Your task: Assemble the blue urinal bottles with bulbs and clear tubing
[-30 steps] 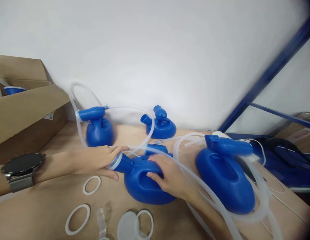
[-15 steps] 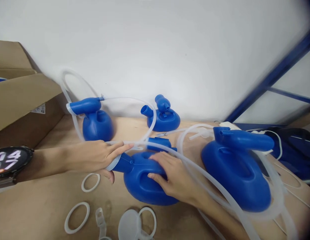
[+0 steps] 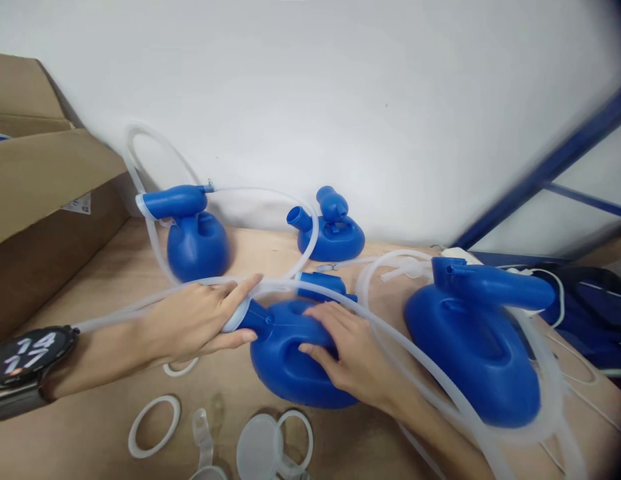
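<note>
A blue plastic urinal bottle (image 3: 285,373) lies on the table in front of me, its neck pointing left. My right hand (image 3: 347,350) grips its handle, fingers over the top and thumb at the handle opening. Around the white cap (image 3: 239,317) at the mouth of the neck, my left hand (image 3: 205,317) is closed, thumb below and fingers above; its palm hides part of the cap. A clear tube (image 3: 340,293) runs across behind both hands. Close behind the bottle lies a blue tubular part (image 3: 320,285).
White rings (image 3: 155,427) and translucent caps with straps (image 3: 260,447) lie at the front. Other blue bottles stand at back left (image 3: 197,250), back centre (image 3: 330,240) and right (image 3: 470,360), with looped tubing. An open cardboard box (image 3: 55,193) is at left, a white wall behind.
My left hand has turned on the cap: its thumb has moved up and right towards the neck, and the forearm sits lower. My right hand keeps its hold on the bottle.
</note>
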